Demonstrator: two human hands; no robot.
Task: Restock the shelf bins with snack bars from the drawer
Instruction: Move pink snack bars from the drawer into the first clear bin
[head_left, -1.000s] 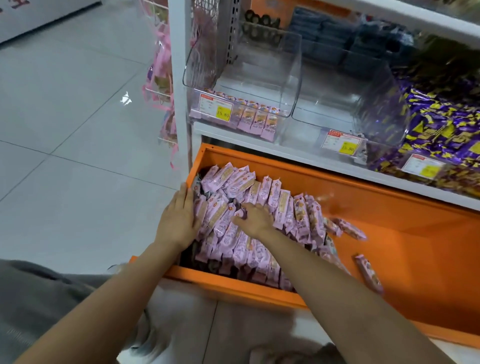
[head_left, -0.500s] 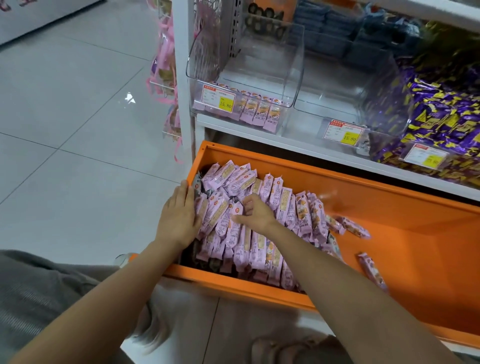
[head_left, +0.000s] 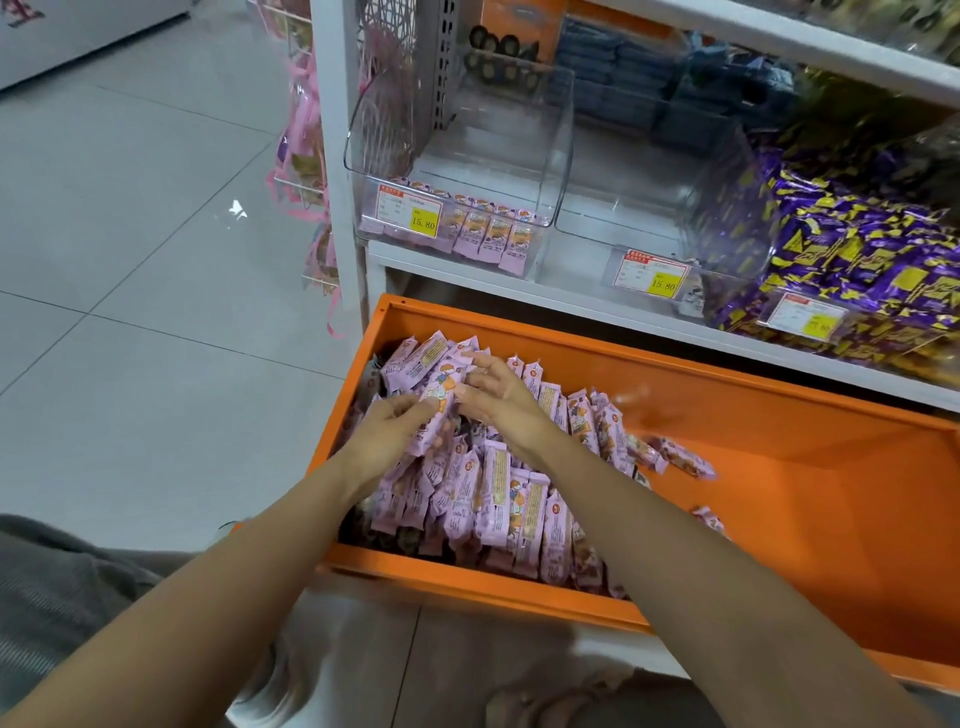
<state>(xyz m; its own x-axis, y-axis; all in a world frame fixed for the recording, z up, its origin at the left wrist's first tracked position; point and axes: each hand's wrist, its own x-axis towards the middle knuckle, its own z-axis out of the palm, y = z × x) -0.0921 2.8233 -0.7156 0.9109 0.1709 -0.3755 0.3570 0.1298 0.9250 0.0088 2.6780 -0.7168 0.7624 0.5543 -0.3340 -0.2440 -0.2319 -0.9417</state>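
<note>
Orange drawer (head_left: 467, 587) holding pink snack bars (head_left: 498, 499), shelf (head_left: 571, 306) bearing clear bins (head_left: 467, 130)

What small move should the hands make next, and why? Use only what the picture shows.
Probably tighten the grip and lift the bunch toward the shelf. The left hand pinches a bunch of pink snack bars in the orange drawer, the right hand presses them from the other side with straight fingers, and the clear bin above holds only a front row.
</note>
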